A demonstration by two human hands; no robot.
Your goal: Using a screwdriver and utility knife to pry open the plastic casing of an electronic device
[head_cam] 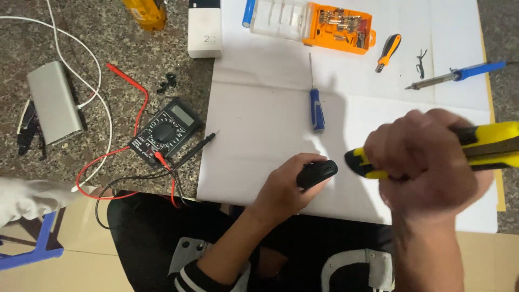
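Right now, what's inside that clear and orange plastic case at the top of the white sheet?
The plastic case has small metal bits packed in its orange half. The clear half looks like ridged empty slots, though glare hides detail. What lies beneath the bits is covered.

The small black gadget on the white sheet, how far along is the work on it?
Laid out: bit case, blue screwdriver, soldering iron, multimeter. In hand: the left hand holds the small black gadget against the white sheet; the right hand grips a yellow utility knife pointed at it. The gadget looks closed, so opening seems still ahead.
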